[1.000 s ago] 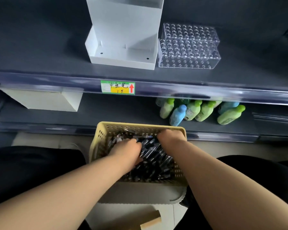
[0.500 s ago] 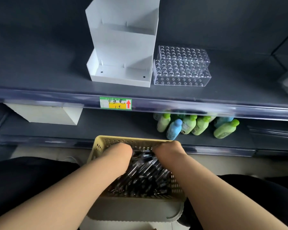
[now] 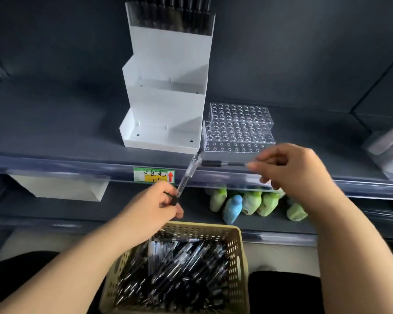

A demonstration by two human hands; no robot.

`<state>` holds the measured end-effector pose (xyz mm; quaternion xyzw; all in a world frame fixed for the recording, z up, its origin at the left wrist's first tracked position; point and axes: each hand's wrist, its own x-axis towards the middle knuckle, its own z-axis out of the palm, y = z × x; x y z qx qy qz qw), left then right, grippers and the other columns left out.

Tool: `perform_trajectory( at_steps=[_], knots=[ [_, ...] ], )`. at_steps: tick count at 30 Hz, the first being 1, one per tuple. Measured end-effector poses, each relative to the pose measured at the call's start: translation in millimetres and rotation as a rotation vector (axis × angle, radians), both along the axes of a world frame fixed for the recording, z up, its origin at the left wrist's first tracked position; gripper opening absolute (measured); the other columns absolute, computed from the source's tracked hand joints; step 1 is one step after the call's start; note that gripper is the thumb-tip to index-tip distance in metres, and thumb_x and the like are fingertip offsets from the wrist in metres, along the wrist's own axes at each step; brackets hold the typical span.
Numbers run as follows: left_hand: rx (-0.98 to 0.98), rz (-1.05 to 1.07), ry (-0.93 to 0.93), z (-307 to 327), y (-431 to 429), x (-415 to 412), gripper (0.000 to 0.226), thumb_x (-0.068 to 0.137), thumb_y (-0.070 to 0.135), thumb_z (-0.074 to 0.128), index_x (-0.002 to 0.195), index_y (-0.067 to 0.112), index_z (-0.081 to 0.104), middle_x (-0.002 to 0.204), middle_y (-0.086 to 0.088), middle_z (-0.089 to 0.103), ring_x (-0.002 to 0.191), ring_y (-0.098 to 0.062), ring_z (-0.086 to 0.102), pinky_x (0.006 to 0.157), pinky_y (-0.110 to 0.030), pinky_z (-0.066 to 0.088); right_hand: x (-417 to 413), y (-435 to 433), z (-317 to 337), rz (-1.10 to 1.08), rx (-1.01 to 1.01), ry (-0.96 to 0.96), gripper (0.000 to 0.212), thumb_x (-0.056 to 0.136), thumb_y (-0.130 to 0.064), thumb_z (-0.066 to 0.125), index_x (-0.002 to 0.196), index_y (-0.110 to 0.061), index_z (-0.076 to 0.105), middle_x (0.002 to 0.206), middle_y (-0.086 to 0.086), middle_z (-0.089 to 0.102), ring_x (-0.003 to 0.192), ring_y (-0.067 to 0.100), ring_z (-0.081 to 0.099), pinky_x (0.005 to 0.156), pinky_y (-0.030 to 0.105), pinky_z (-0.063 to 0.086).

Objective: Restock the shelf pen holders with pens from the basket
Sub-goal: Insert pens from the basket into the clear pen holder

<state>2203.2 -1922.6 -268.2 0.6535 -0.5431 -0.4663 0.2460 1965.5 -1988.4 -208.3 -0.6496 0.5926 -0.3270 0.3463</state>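
The yellow basket (image 3: 239, 257) lies below the fingers (image 3: 258, 165), full of pens (image 3: 179, 268) for easy reach. The left hand (image 3: 152, 209) pinches a clear pen (image 3: 186, 176), angled upward. The right hand (image 3: 293, 168) pinches a second pen (image 3: 222, 164) level, and both are likely aimed at the perforated pen holder (image 3: 237, 132) just beyond.

You have one view, from the wide-angle camera on your head, looking forward and down along your own forearms, near enough that the basket (image 3: 242, 257) of pens (image 3: 179, 268) fills the bottom edge right under the lens. It faces the dark shelf (image 3: 55, 123) square on, with the white stepped holder (image 3: 168, 109) and the clear holder (image 3: 238, 132) near the middle of the frame and your left hand (image 3: 154, 205) and right hand (image 3: 290, 168) just below them. The wide lens bows the shelf's front edge and also takes in the lower shelf (image 3: 55, 211) and its bottles (image 3: 250, 202).
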Motion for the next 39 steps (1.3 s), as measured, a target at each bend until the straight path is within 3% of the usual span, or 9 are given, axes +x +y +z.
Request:
perform_trajectory(
  at_steps=[6,10,14,18,23,27,30,36,39],
  knots=[
    [-0.285,0.159,0.076,22,-48,-17,0.017,0.087,0.015,0.061,0.097,0.024,0.052,0.091,0.018,0.072,0.090,0.004,0.065,0.089,-0.031,0.051,-22,-63,24,-0.359,-0.315,-0.255,0.020,0.072,-0.027,0.080,0.073,-0.019,0.062,0.058,-0.003,0.061,0.039,0.001,0.047,0.043,0.014,0.040],
    [-0.483,0.228,-0.061,51,-104,-40,0.002,0.084,0.022,0.061,0.085,0.023,0.060,0.077,0.011,0.070,0.074,0.004,0.062,0.074,-0.012,0.046,-30,-97,26,-0.441,-0.400,-0.333,0.017,0.075,-0.024,0.076,0.071,-0.023,0.060,0.065,-0.004,0.061,0.045,0.002,0.052,0.050,0.017,0.043],
    [-0.472,0.159,-0.153,68,-149,-69,0.009,0.080,0.013,0.059,0.085,0.006,0.061,0.079,-0.011,0.064,0.079,-0.023,0.059,0.072,-0.032,0.048,-38,-115,12,-0.470,-0.428,-0.242,0.010,0.083,-0.022,0.069,0.086,-0.025,0.060,0.067,-0.011,0.060,0.052,0.005,0.058,0.063,0.029,0.051],
    [-0.412,0.121,-0.147,66,-171,-87,0.008,0.079,0.015,0.060,0.085,0.020,0.057,0.080,0.001,0.065,0.079,-0.018,0.061,0.067,-0.027,0.046,-50,-132,1,-0.448,-0.454,-0.057,0.017,0.086,-0.021,0.064,0.097,-0.029,0.054,0.078,-0.011,0.059,0.075,0.018,0.063,0.078,0.028,0.049],
    [-0.388,0.109,-0.184,56,-181,-96,0.004,0.084,0.025,0.055,0.084,0.023,0.058,0.079,0.002,0.067,0.076,-0.018,0.064,0.066,-0.032,0.054,-59,-151,-9,-0.397,-0.424,0.003,0.011,0.089,-0.019,0.060,0.100,-0.020,0.061,0.079,-0.011,0.060,0.078,0.017,0.064,0.075,0.020,0.045],
    [-0.442,0.073,-0.319,53,-181,-101,0.003,0.088,0.020,0.054,0.088,0.020,0.058,0.079,0.005,0.061,0.073,-0.012,0.056,0.058,-0.019,0.040,-54,-154,-18,-0.314,-0.395,0.032,0.013,0.091,-0.013,0.056,0.103,-0.014,0.061,0.077,-0.008,0.060,0.079,0.016,0.062,0.068,0.013,0.042],
    [-0.424,0.006,-0.437,47,-180,-101,0.005,0.089,0.015,0.051,0.091,0.016,0.056,0.082,0.000,0.059,0.071,-0.013,0.052,0.059,-0.028,0.038,-51,-153,-22,-0.257,-0.382,0.044,0.014,0.093,-0.010,0.053,0.106,-0.011,0.059,0.083,-0.002,0.061,0.080,0.020,0.061,0.071,0.020,0.043],
    [-0.349,-0.038,-0.522,49,-169,-93,0.006,0.088,0.016,0.050,0.085,0.011,0.054,0.071,0.003,0.052,0.056,-0.009,0.046,0.048,-0.021,0.035,-52,-144,-20,-0.236,-0.370,0.106,0.014,0.095,-0.010,0.050,0.106,-0.010,0.059,0.084,-0.001,0.059,0.076,0.016,0.052,0.058,0.012,0.032],
    [-0.334,-0.060,-0.557,52,-162,-90,0.008,0.088,0.018,0.051,0.087,0.012,0.056,0.074,0.004,0.054,0.063,-0.013,0.050,0.056,-0.025,0.037,-55,-138,-18,-0.201,-0.331,0.150,0.015,0.095,-0.010,0.049,0.106,-0.013,0.059,0.083,-0.003,0.057,0.067,0.008,0.049,0.055,0.003,0.034]
  ],
)
